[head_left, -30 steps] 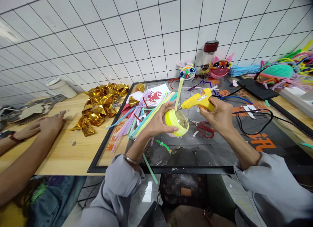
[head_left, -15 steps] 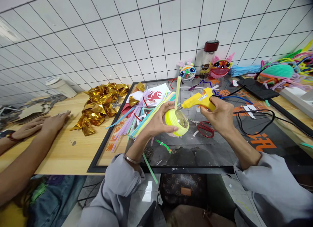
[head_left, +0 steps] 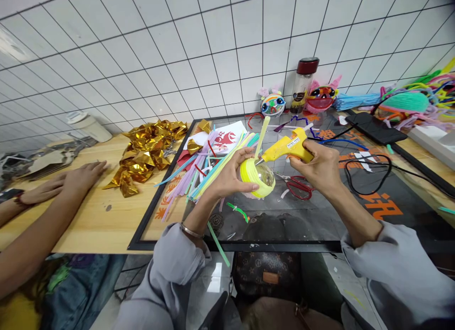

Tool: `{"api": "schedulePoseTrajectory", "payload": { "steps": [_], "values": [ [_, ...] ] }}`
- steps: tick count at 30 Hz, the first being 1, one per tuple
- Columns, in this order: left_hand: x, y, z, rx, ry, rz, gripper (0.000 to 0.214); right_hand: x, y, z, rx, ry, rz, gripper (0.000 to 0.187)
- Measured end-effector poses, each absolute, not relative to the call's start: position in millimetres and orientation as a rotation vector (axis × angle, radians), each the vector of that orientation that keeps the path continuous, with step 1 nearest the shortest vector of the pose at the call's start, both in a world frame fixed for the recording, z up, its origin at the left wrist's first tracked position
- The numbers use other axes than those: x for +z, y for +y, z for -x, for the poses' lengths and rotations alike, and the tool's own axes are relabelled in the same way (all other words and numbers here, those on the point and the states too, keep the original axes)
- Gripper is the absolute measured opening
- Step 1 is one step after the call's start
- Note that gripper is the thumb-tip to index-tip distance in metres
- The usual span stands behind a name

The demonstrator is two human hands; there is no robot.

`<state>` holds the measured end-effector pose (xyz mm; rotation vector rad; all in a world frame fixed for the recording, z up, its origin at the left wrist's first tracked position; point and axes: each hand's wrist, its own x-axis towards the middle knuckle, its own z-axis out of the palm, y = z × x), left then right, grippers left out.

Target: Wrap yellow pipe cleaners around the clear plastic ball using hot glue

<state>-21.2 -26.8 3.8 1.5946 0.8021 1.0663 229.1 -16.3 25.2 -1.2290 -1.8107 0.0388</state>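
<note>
My left hand (head_left: 229,176) is wrapped round a clear ball (head_left: 263,176) coiled with a yellow fuzzy stem (head_left: 250,173); the stem's loose end (head_left: 261,131) sticks upward. My right hand (head_left: 318,166) grips a yellow glue gun (head_left: 287,147), with the nozzle touching the ball's top by the stem. Both hands hover over a black-framed glass board (head_left: 284,221). Red scissors (head_left: 298,187) lie on the board just under the right hand.
A bundle of coloured fuzzy stems (head_left: 209,166) lies left of the ball. Gold foil (head_left: 147,152) sits on the wooden table (head_left: 88,216). Another person's hands (head_left: 71,181) rest at left. Masks (head_left: 272,104), a jar (head_left: 302,86), a black cable (head_left: 369,171) and more stems (head_left: 408,102) stand behind.
The glue gun's nozzle has tipped down onto the ball. The other person's near hand slid slightly right. The stem's loose end leans a little more to the right.
</note>
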Motion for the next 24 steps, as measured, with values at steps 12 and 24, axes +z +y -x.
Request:
{"api": "schedulePoseTrajectory", "payload": {
  "steps": [12,24],
  "values": [
    [3.5,-27.2,22.2,1.060,0.796,-1.602,0.103,26.4,-16.2,-232.1,0.088,-1.853,1.205,0.031],
    [2.5,-26.3,21.9,1.060,0.778,-1.632,0.101,23.5,-14.3,-230.3,0.089,-1.813,1.255,0.037]
  ]
}}
